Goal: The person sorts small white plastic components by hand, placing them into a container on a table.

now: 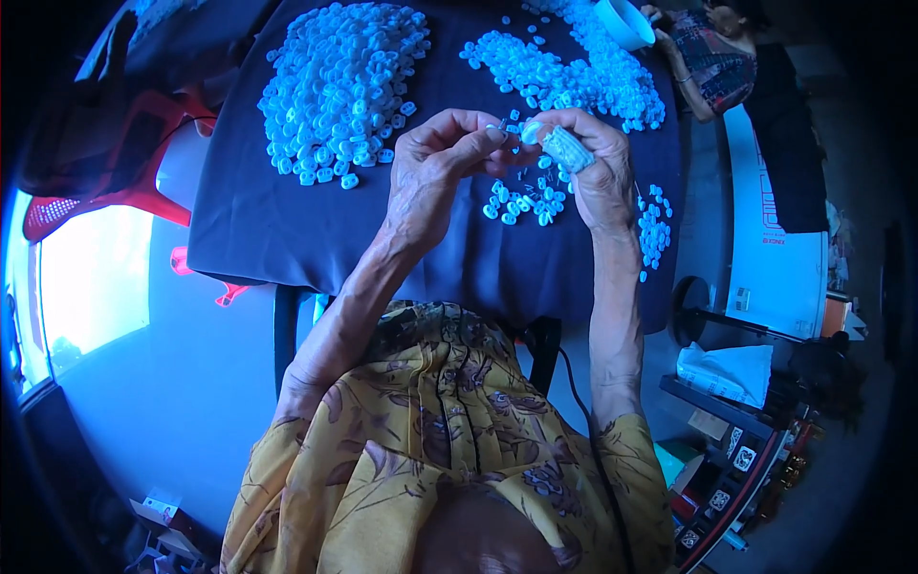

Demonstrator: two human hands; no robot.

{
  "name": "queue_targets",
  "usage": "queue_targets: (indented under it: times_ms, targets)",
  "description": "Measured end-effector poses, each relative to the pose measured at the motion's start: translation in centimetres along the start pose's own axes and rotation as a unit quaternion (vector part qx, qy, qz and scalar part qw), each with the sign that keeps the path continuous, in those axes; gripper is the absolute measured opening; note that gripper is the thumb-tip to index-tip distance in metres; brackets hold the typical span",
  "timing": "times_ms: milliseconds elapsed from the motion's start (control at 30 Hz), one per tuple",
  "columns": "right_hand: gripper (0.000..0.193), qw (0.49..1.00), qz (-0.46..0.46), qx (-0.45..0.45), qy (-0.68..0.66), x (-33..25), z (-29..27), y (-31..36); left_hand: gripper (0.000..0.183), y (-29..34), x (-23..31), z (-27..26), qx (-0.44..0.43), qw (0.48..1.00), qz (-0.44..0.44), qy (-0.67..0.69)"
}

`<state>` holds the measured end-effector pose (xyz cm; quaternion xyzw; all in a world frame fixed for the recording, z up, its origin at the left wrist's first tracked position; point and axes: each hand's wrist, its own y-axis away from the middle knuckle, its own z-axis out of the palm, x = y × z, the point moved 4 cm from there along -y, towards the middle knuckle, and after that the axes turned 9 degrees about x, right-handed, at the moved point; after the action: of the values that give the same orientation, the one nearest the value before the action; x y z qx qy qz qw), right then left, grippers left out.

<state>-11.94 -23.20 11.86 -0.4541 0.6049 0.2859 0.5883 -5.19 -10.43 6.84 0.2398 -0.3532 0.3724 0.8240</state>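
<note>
Both my hands are raised close together over the dark cloth-covered table (459,258). My left hand (430,167) is closed in a pinch, thumb against fingers; what sits at its tips is too small to name. My right hand (601,167) is also closed, its fingertips facing the left ones. A white ribbed wrap (568,150) lies around or against its thumb. A pale rounded bit shows at its fingertips, but I cannot tell what it is. Beneath the hands lies a loose group of small white oval plastic pieces (521,203), with tiny thin bits among them.
A large heap of white pieces (335,86) stands at the far left, another heap (612,81) at the far right. A small cluster (654,230) lies near the right edge. Another person's hand (658,17) is by a white bowl (624,23). A red chair (143,163) stands left.
</note>
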Motion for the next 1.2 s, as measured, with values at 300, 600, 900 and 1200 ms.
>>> queue_targets:
  times_ms: [300, 600, 900, 1200]
  targets:
    - [0.021, 0.995, 0.006, 0.047, 0.09, -0.2, 1.2, 0.3, 0.011, 0.0, -0.2, 0.4, 0.008, 1.0, -0.002, 0.002]
    - [0.022, 0.997, 0.056, 0.056, -0.003, -0.3, 0.9, -0.5, 0.013, -0.1, 0.0, 0.3, 0.012, 0.999, 0.018, -0.046]
    - [0.022, 0.997, -0.003, 0.048, 0.054, -1.4, 1.6, -0.6, 0.013, 0.2, 0.8, 0.6, 0.011, 0.998, 0.042, -0.052]
    - [0.023, 0.995, -0.004, 0.057, 0.079, -1.3, 2.1, -0.3, 0.013, 0.3, 0.7, 0.4, 0.021, 0.997, 0.043, -0.058]
